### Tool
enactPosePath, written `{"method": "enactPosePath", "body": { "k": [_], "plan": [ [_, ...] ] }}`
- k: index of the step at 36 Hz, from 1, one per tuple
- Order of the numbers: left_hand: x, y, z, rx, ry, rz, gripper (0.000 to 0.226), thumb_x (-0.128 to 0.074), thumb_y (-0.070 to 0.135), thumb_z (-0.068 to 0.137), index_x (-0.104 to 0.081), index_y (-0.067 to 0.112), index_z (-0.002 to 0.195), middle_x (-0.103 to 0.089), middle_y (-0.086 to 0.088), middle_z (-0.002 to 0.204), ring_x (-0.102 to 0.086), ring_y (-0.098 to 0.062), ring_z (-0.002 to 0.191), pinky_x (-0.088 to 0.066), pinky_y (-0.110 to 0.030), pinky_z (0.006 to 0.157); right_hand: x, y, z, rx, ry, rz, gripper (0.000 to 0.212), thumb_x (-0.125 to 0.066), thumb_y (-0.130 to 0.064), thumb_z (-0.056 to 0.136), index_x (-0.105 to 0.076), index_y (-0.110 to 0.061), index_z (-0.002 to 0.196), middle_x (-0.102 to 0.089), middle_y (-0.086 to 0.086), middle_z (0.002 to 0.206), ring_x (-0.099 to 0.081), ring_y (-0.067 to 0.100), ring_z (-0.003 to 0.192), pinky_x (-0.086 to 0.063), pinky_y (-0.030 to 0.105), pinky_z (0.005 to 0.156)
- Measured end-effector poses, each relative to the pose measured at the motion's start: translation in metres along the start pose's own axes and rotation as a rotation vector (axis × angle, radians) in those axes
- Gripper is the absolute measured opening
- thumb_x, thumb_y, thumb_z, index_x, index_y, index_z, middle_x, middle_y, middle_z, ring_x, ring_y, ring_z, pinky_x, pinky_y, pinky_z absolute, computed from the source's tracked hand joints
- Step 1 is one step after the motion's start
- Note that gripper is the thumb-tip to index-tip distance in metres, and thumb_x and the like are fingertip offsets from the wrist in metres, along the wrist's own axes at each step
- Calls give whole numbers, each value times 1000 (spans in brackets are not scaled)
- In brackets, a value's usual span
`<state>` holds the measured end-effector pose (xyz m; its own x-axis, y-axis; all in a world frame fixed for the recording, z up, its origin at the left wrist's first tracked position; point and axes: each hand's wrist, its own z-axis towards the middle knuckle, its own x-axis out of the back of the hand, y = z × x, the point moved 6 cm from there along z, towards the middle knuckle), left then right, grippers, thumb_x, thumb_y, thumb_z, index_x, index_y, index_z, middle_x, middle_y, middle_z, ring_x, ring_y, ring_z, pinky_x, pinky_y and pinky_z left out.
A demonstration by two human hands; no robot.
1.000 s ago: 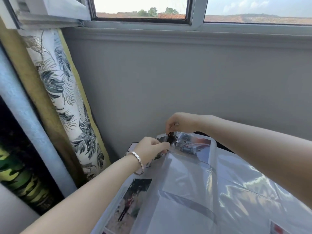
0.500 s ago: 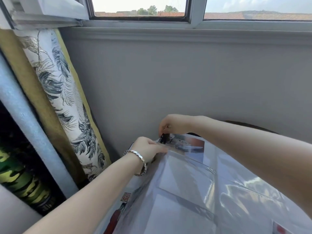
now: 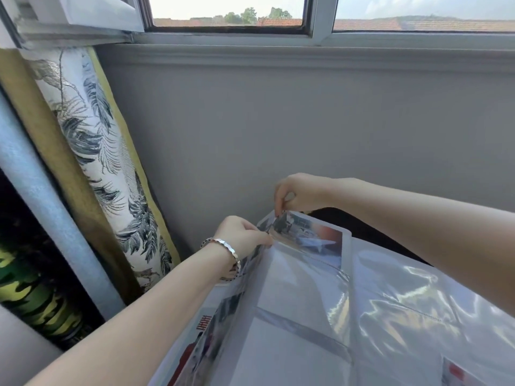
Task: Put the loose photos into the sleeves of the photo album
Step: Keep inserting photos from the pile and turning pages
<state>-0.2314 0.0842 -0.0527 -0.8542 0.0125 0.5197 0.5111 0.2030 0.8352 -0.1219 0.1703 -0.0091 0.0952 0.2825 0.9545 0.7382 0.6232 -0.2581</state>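
Observation:
The open photo album [image 3: 390, 310] with glossy clear sleeves fills the lower right. A photo [image 3: 309, 238] of a pale vehicle sits in the far top sleeve of the raised left page. My right hand [image 3: 295, 195] pinches the photo's far left corner from above. My left hand [image 3: 245, 236], with a silver bracelet on its wrist, pinches the sleeve's left edge just beside the photo. More photos [image 3: 206, 341] show through the lifted page at lower left, and another photo's corner [image 3: 457, 374] shows at the bottom right.
A grey wall [image 3: 278, 129] rises right behind the album under a window [image 3: 228, 15]. Leaf-patterned curtain [image 3: 103, 151] hangs at the left beside a camouflage fabric [image 3: 30, 296]. A dark surface [image 3: 362, 227] shows beyond the album's far edge.
The left page has lifted further, hiding the photo of a person at lower left. Both hands stay at the top sleeve's left end, and the photo sits a little further right.

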Motion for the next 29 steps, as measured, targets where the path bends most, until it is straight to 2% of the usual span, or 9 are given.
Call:
{"method": "enactPosePath", "body": {
  "k": [2, 4, 6, 11, 16, 19, 21, 24, 29],
  "plan": [
    [-1, 2, -1, -2, -6, 0, 18, -75, 16, 72, -67, 9, 58, -42, -6, 53, -37, -18, 54, -30, -21, 46, 1, 2, -4, 8, 9, -9, 40, -49, 1, 80, -64, -35, 70, -65, -7, 102, -58, 12, 92, -50, 26, 85],
    [-1, 3, -1, -7, -6, -12, 18, -75, 16, 73, -67, 10, 58, -44, -9, 62, -38, -20, 60, -31, -24, 50, 1, 0, -7, 13, -15, -27, 35, -52, 1, 77, -65, -31, 77, -63, -6, 101, -56, 15, 98, -48, 32, 88],
    [-1, 3, -2, -13, -6, -22, 20, -74, 17, 74, -65, 12, 56, -43, -8, 61, -36, -20, 58, -30, -24, 49, 0, -6, -9, 21, -55, -73, 27, -56, -2, 76, -65, -25, 88, -62, -2, 100, -54, 17, 94, -48, 32, 83],
    [-1, 3, -5, -23, -25, -26, 20, -74, 18, 76, -67, 16, 57, -49, -10, 66, -37, -18, 56, -32, -22, 49, -4, -17, -5, 39, -160, -130, 27, -70, -8, 75, -67, -22, 99, -59, -7, 98, -54, 14, 87, -46, 27, 77],
    [-1, 2, -4, -27, -26, -32, 22, -74, 19, 76, -66, 19, 56, -53, -8, 65, -42, -15, 55, -36, -18, 48, 2, -23, 3, 56, -225, -156, 20, -82, -18, 68, -67, -27, 78, -64, -9, 82, -60, 14, 79, -49, 29, 75],
    [0, 4, -3, -29, -31, -25, 22, -74, 20, 77, -65, 18, 57, -48, -4, 57, -38, -11, 49, -33, -11, 40, 6, -27, 6, 58, -246, -178, 18, -84, -16, 66, -69, -23, 73, -64, -14, 70, -59, 4, 64, -47, 20, 67],
    [0, 5, -2, -29, -34, -18, 22, -75, 19, 76, -64, 18, 56, -47, -2, 55, -38, -11, 48, -35, -15, 44, 9, -29, 7, 66, -247, -184, 19, -84, -15, 65, -68, -24, 69, -66, -15, 69, -62, 5, 67, -47, 18, 69],
    [0, 5, 0, -27, -38, 0, 22, -75, 20, 75, -65, 18, 56, -49, 0, 55, -40, -11, 50, -36, -18, 49, 7, -30, 9, 84, -276, -208, 16, -83, -13, 67, -71, -20, 74, -71, -9, 77, -67, 12, 78, -51, 26, 80],
    [-1, 2, 1, -29, -42, 3, 20, -76, 21, 76, -65, 18, 59, -49, 3, 53, -41, -8, 50, -33, -16, 45, 0, -30, 10, 105, -349, -262, 16, -77, -10, 74, -67, -23, 71, -70, -6, 80, -68, 17, 84, -50, 30, 85]
  ]
}}
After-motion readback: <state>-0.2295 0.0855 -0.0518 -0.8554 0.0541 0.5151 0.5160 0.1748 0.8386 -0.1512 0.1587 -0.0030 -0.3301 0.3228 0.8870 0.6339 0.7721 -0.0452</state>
